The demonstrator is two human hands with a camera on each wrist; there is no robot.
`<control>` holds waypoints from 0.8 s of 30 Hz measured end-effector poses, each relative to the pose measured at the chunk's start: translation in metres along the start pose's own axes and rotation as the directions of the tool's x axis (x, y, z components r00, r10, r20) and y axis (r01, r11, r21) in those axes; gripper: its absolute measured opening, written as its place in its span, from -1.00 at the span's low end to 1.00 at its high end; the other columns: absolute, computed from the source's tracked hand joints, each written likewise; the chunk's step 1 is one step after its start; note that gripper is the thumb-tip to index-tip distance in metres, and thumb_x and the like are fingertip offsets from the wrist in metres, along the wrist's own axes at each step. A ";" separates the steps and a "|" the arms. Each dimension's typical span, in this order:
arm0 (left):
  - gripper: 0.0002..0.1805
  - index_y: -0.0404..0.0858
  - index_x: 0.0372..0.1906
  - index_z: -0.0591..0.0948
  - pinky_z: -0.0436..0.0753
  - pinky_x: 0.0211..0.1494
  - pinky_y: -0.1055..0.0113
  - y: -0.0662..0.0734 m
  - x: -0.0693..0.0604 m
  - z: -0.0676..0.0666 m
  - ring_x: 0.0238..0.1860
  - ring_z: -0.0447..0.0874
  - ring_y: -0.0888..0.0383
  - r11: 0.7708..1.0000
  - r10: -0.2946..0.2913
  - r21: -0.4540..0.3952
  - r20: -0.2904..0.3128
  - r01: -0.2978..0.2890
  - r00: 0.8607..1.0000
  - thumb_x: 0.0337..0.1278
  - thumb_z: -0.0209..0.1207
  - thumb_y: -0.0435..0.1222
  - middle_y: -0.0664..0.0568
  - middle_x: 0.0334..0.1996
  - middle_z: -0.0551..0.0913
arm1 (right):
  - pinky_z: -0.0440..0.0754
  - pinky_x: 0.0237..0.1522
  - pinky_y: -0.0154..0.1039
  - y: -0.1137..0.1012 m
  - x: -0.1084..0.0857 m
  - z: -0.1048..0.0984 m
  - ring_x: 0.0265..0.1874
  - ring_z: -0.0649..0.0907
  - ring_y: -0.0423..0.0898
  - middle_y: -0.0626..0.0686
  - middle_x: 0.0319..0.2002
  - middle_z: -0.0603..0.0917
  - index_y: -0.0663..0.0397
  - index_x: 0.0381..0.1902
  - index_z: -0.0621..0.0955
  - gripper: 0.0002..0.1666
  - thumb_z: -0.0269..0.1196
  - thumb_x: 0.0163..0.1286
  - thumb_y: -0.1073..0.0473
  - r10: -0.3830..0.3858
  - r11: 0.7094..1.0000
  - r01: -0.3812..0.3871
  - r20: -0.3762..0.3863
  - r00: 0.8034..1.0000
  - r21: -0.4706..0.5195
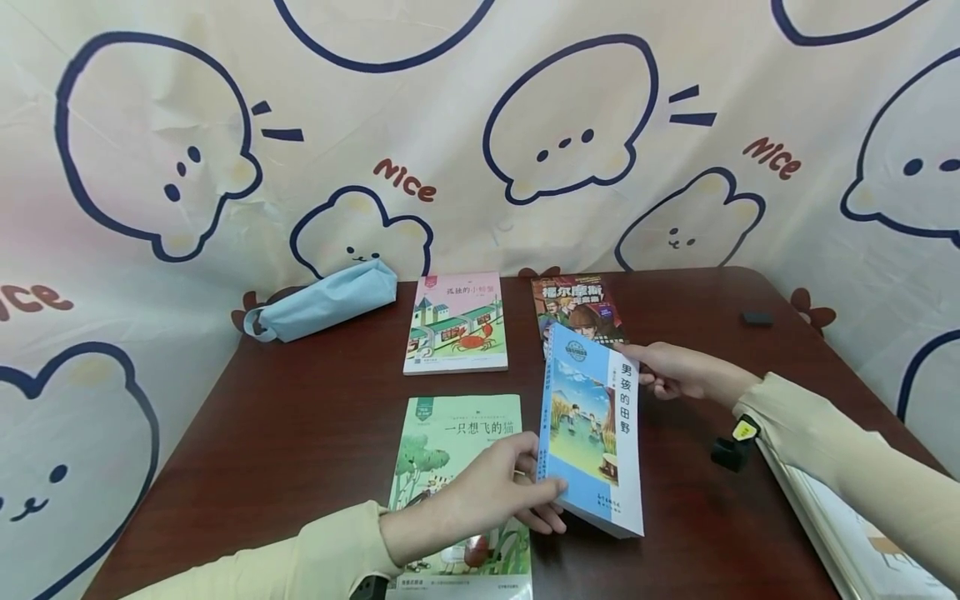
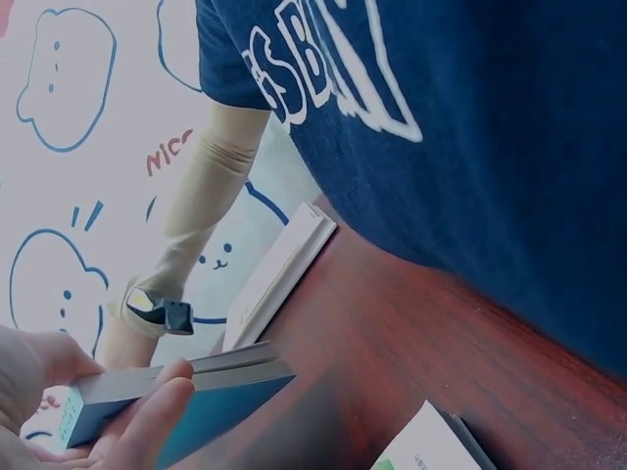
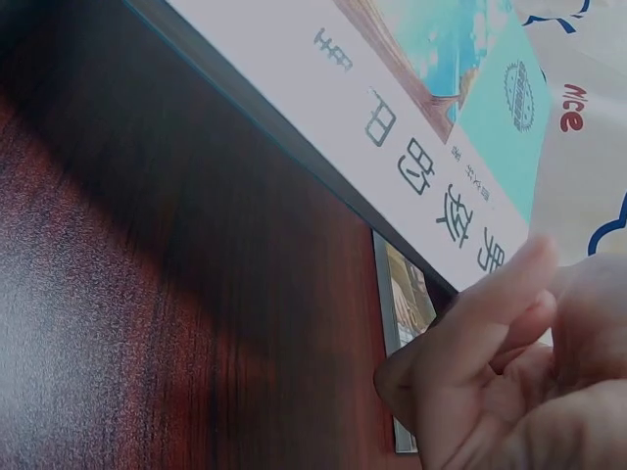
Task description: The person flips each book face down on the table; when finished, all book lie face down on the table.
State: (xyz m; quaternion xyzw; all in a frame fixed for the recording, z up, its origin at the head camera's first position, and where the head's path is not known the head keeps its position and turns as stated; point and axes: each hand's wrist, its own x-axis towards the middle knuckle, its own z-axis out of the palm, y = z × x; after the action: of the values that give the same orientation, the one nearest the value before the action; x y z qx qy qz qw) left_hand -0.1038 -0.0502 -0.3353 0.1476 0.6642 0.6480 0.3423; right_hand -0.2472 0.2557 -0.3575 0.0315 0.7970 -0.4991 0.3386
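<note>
A blue-and-white paperback book (image 1: 581,425) is held above the table, tilted, its illustrated cover facing up. My left hand (image 1: 506,487) grips its lower left side by the spine, thumb on the cover and fingers beneath. At its upper right corner, my right hand (image 1: 671,371) pinches the edge. The left wrist view shows the left hand (image 2: 108,421) around the spine end of the book (image 2: 230,406). In the right wrist view the right thumb lies at the corner of the white cover (image 3: 323,137). A green book (image 1: 461,417) lies under the left forearm, partly covered.
On the dark wooden table (image 1: 315,442), a pink book (image 1: 457,325) lies at the back, with a comic-style book (image 1: 577,304) to its right, partly hidden. A light blue pouch (image 1: 330,300) sits back left. A small black object (image 1: 757,318) lies back right; a thick white book-like stack (image 1: 832,508) stands at the right edge.
</note>
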 end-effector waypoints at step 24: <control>-0.81 -0.30 -0.13 0.44 0.73 -0.30 0.17 0.002 0.000 -0.001 -0.41 0.77 -0.02 0.991 0.066 0.124 -0.067 -0.057 0.996 0.31 0.14 -0.28 -0.16 -0.40 0.67 | 0.41 -0.61 -0.53 -0.007 -0.001 0.003 -0.77 0.42 -0.33 -0.16 -0.70 0.38 0.05 -0.21 0.59 -0.35 -0.21 0.53 -0.31 0.011 1.000 -0.011 -0.025 1.000 0.022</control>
State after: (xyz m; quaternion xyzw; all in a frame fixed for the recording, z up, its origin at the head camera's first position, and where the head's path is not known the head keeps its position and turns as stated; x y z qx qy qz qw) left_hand -0.1049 -0.0508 -0.3334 0.1655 0.7094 0.6213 0.2886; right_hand -0.2477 0.2500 -0.3520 0.0457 0.7954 -0.5056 0.3311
